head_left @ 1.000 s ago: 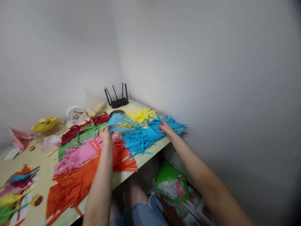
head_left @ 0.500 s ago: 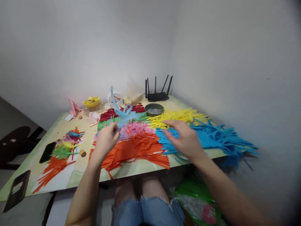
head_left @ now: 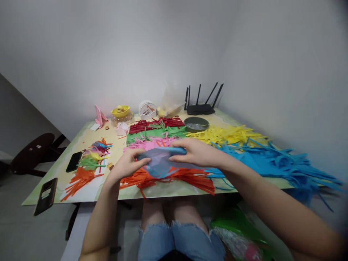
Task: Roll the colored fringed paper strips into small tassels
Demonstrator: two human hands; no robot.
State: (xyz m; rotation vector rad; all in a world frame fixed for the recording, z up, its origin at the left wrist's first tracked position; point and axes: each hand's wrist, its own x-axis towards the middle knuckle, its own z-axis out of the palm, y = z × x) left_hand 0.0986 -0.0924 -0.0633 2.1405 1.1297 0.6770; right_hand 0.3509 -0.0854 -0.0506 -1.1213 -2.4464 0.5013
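A thin, light-blue, see-through piece of material [head_left: 160, 163] stretches between my hands, blurred by motion, its lower part hanging in a curl. My left hand [head_left: 127, 165] pinches its left end between thumb and fingers. My right hand [head_left: 197, 152] grips the right side, thumb below and fingers above. Beneath them lie orange fringed strips [head_left: 185, 175] and pink fringed strips [head_left: 149, 144]. Green strips [head_left: 141, 136] and dark red strips [head_left: 144, 125] lie behind. To the right, blue fringed strips [head_left: 255, 161] pass under my right forearm, with yellow strips [head_left: 231, 134] beyond.
A grey-green bowl [head_left: 196, 124] and a black router [head_left: 200, 108] stand at the back. On the left lie a small multicoloured fringed bundle [head_left: 89, 163], a black phone [head_left: 74, 161] and another phone [head_left: 46, 195] at the edge. A yellow dish [head_left: 120, 111] stands behind them.
My right hand, open in the air before, has moved left and closed on the light-blue piece. My left hand has kept hold; the piece, upright before, now spans both hands. The view has shifted.
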